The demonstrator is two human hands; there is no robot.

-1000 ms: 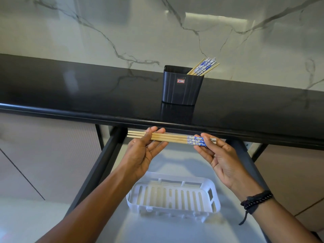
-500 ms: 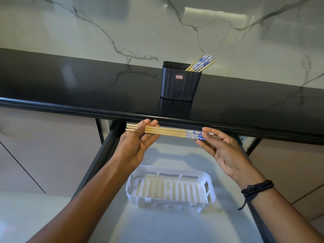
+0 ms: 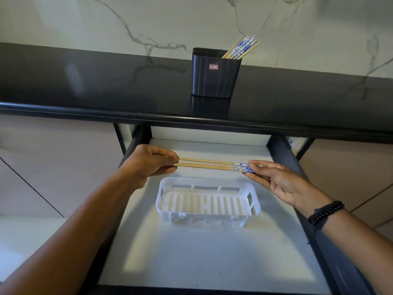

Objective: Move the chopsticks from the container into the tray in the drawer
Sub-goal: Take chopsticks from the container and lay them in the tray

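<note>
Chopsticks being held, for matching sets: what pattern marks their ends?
Blue-and-white print on the held chopsticks near the right hand; head view.

We hold blue-ended wooden chopsticks (image 3: 212, 165) level at twelve o'clock of the white slotted tray (image 3: 204, 217) in the drawer (image 3: 191, 262); others lean in the black container (image 3: 214, 79).

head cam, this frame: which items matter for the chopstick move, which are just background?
In the job:
- held chopsticks, pinched at their ends by left hand and right hand
- other chopsticks standing in the black container
- white tray, nothing in it
- open drawer

Just there:
- black countertop
- marble wall
- cabinet fronts
- beaded bracelet
</note>
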